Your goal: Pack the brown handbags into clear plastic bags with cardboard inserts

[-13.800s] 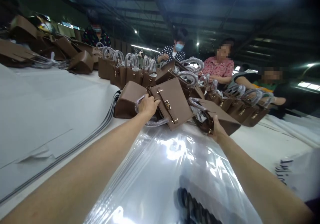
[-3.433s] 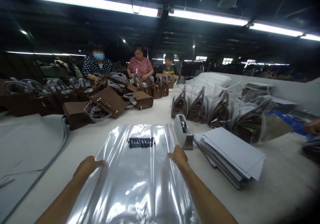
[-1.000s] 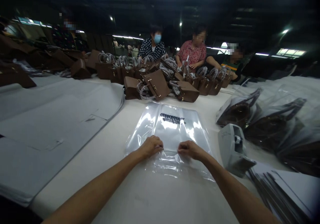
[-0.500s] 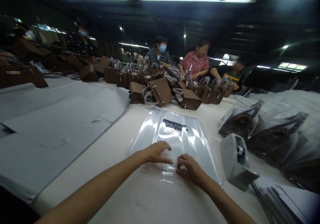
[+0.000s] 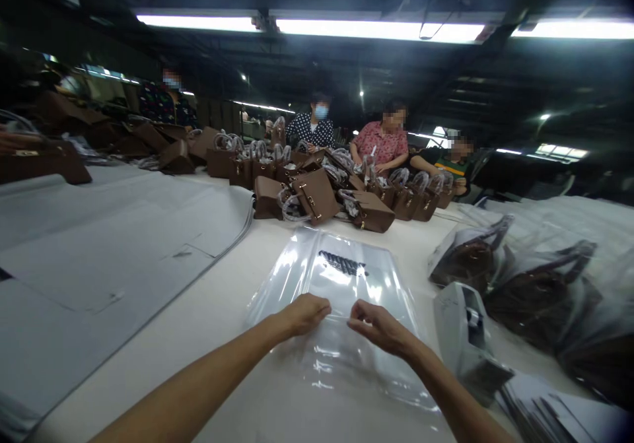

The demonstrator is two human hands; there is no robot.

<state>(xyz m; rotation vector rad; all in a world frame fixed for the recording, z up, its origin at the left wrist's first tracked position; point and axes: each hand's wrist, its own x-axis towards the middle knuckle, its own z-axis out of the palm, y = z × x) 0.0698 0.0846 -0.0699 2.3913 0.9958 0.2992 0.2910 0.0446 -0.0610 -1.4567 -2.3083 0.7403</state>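
A stack of clear plastic bags point(image 5: 292, 265) with dark printed lettering lies flat on the white table in front of me. My left hand point(image 5: 308, 313) is closed in a pinch at the near part of the top plastic bag. Just to its right, my right hand point(image 5: 374, 324) has thumb and fingers curled together on the same bag. A short gap separates the two hands. The glossy film spreads below them toward me, and its edge in the fingers is hard to see.
Brown handbags point(image 5: 317, 195) with wrapped handles are heaped across the far side, co-workers point(image 5: 381, 140) behind them. Grey-white sheets point(image 5: 123, 238) cover the left. At right stand a grey tape dispenser point(image 5: 460, 337), plastic-covered handbags point(image 5: 539, 284) and a pile of cards point(image 5: 549, 410).
My left hand's spread fingers have closed into a pinch. The plastic's near part has been drawn toward me, and the camera view has tilted up slightly.
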